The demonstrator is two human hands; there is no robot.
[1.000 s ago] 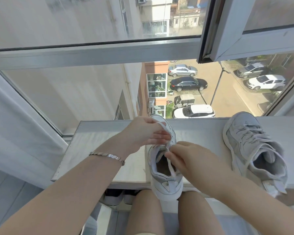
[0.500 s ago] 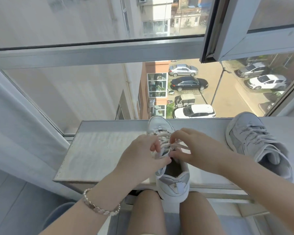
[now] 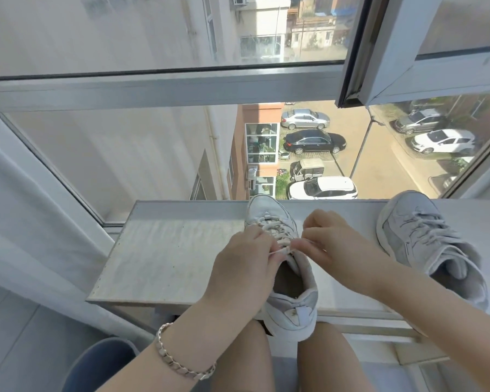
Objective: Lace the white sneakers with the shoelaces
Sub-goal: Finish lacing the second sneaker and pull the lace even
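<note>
Head view: the sneaker (image 3: pixel 283 278) sits on the sill (image 3: pixel 167 250) in the lower middle of frame, with its heel overhanging the near edge above the knees. The lace (image 3: pixel 275 232) already crisscrosses the rows from the toe upward. Both hands work at the top rows, by the tongue opening. Left hand (image 3: pixel 244 267): fingers curled, pinching a lace strand. Right hand (image 3: pixel 331 244): pinching a strand just beside it, fingertips nearly meeting. The second sneaker (image 3: pixel 425 244), at the right of frame, looks fully laced. Estimate: one shoe is done and this one is near the end. Left to do: last eyelets, then tightening. Fingers hide the exact eyelet.
</note>
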